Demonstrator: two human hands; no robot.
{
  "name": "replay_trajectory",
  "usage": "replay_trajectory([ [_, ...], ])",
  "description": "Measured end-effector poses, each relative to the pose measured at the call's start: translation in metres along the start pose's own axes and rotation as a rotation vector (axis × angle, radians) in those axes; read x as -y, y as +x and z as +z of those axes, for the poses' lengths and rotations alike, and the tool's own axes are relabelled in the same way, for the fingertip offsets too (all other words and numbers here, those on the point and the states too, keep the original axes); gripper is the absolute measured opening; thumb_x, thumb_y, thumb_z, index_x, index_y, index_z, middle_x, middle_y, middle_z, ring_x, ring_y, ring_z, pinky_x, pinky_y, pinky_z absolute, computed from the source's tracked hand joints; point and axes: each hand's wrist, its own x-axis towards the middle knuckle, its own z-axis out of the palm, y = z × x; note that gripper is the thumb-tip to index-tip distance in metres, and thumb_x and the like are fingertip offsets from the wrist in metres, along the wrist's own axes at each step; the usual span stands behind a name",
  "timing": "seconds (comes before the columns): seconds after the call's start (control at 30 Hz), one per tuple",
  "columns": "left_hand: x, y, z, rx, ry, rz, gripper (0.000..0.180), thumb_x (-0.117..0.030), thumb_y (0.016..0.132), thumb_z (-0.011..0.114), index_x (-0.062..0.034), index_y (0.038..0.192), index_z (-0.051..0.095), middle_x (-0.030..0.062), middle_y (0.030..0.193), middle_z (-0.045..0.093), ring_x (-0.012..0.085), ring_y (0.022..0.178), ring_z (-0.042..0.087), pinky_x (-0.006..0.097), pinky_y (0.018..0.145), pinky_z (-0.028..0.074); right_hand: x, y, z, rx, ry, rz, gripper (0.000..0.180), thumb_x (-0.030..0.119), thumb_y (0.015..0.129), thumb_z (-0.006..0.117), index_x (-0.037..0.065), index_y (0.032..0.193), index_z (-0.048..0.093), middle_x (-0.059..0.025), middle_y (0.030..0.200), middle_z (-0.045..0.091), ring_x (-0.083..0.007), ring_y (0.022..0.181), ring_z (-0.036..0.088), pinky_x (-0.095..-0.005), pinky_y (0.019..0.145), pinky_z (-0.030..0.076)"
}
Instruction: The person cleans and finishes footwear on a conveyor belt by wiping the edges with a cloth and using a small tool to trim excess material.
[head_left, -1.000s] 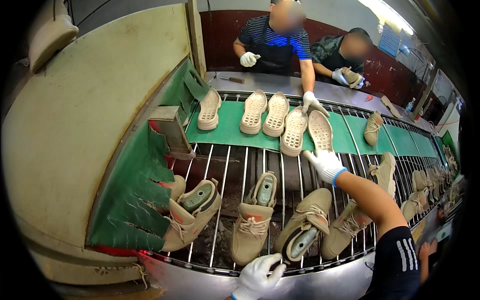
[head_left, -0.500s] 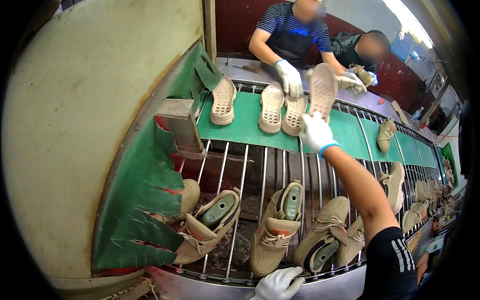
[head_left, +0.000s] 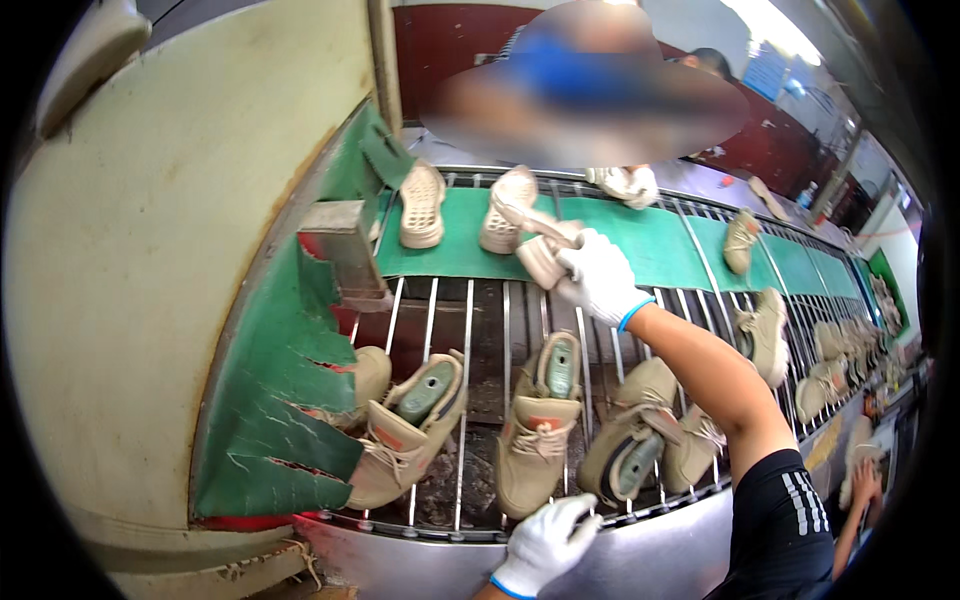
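Note:
My right hand (head_left: 600, 280), in a white glove with a blue cuff, reaches over the green belt. It is closed on a beige shoe sole (head_left: 542, 262), blurred by motion; whether a second sole is in the grip, I cannot tell. Left of it, two more beige soles, one standing apart (head_left: 422, 208) and one partly overlapped (head_left: 502, 232), lie on the belt. My left hand (head_left: 547, 543), gloved too, is at the near metal edge with thumb and fingers apart, holding nothing. Just beyond it is a tan laced shoe (head_left: 536, 462) with a green last inside.
More tan shoes, including one left (head_left: 405, 440) and one right (head_left: 628, 450), lie on the metal rods. A torn green curtain (head_left: 280, 420) hangs at the left by a metal block (head_left: 345, 250). Across the belt is a blurred person with gloved hands (head_left: 628, 186).
My right hand has lowered the raised sole and tilted it toward the left, over the belt. The third sole no longer shows separately. The co-worker's hand has left the soles. The view has shifted slightly.

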Motion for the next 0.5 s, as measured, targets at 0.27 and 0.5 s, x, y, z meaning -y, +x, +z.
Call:
replay_trajectory([
  [0.27,0.025,0.003,-0.018,0.224,-1.139,-0.544,0.087,-0.068,0.102,0.051,-0.0039,0.159,0.039,0.0241,0.153,0.053,0.0364,0.13,0.064,0.048,0.109,0.055,0.104,-0.169,-0.208,-0.06,0.067,-0.213,0.02,0.027,0.077,0.075,0.015,0.092,0.067,-0.0173,0.09,0.057,-0.0395,0.081,0.06,-0.0522,0.067,0.05],
  [0.5,-0.069,-0.111,-0.002,0.158,-0.986,-0.431,0.086,-0.006,0.097,0.07,-0.0062,0.167,0.02,0.0195,0.158,0.045,0.0348,0.142,0.052,0.05,0.116,0.049,0.23,-0.387,-0.247,0.237,0.32,0.004,0.021,0.024,0.084,0.077,0.023,0.105,0.074,-0.0175,0.101,0.065,-0.0433,0.086,0.067,-0.0512,0.075,0.057],
])
